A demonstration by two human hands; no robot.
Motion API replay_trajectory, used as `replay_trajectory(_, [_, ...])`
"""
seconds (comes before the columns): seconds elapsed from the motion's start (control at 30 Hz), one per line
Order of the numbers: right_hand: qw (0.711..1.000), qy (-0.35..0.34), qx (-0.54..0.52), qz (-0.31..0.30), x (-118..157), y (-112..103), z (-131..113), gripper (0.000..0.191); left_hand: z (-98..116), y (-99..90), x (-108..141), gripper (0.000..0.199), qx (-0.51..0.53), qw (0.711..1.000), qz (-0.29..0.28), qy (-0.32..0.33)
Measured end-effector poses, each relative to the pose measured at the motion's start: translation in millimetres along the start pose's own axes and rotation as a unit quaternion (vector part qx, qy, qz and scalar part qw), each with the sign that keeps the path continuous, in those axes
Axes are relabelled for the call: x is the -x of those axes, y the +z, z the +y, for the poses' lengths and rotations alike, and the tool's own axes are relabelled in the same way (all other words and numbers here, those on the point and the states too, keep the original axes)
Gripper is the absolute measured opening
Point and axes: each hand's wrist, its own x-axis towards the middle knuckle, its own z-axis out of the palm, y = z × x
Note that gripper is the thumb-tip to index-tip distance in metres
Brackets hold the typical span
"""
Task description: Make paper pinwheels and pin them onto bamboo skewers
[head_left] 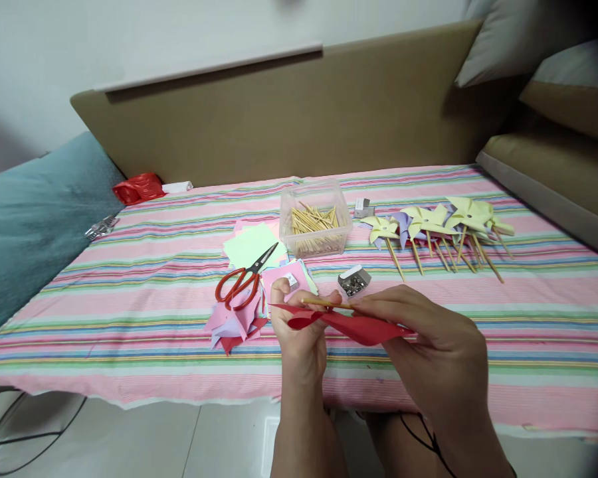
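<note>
You've got the red paper [351, 324] right in front of you, held in the air just above the near edge of the bed [129, 318]. It's folded into curling blades, and its long axis runs from left to right, dipping slightly toward the right. A thin wooden stick [323, 303] lies along its top edge, also pointing left to right.

Your left hand [299, 325] is pinched shut on the left end, thumb and fingers closed over the red paper where the stick begins. Your right hand [428, 338] is closed on the right part, fingertips reaching in toward the middle and touching the stick. Both hands are equally near, the paper bridging the gap between them.

Just behind your left hand sits a stack of coloured paper squares [259, 255] with red scissors [244, 282] lying on it, blades pointing away to the right. Loose cut scraps [234, 325] lie beside your left wrist. A small open box of pins [353, 281] is just past your fingertips. Farther back stands a clear tub of sticks [316, 219]. Off to the right, well apart, a row of finished pinwheels [438, 226] lies on the striped cover.
</note>
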Motion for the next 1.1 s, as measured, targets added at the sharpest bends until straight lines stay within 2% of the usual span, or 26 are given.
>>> replay_trajectory(0.27, [1.0,-0.001,-0.006,0.013,0.0,1.4,-0.2,0.031,-1.1,-2.2,0.7,0.058,0.009,1.0,-0.02,0.003])
replay_trajectory(0.5, [1.0,-0.007,-0.012,0.013,0.1,1.4,-0.1,0.032,-2.7,-4.8,-0.2,0.059,-0.011,1.0,-0.017,0.011])
replay_trajectory(0.67, [1.0,-0.003,-0.008,0.012,-1.7,1.5,-0.3,0.032,-3.1,-5.4,-0.1,0.061,-0.037,0.999,0.014,0.01])
replay_trajectory(0.83, [0.999,-0.028,-0.02,-0.007,-4.8,0.2,-2.3,0.032,-1.0,-3.1,2.5,0.062,-0.027,0.998,0.044,-0.02])
replay_trajectory(1.1, [0.998,-0.035,-0.048,-0.03,-5.4,-4.2,-3.8,0.032,-0.8,-4.6,1.0,0.059,0.004,1.0,0.002,-0.016])
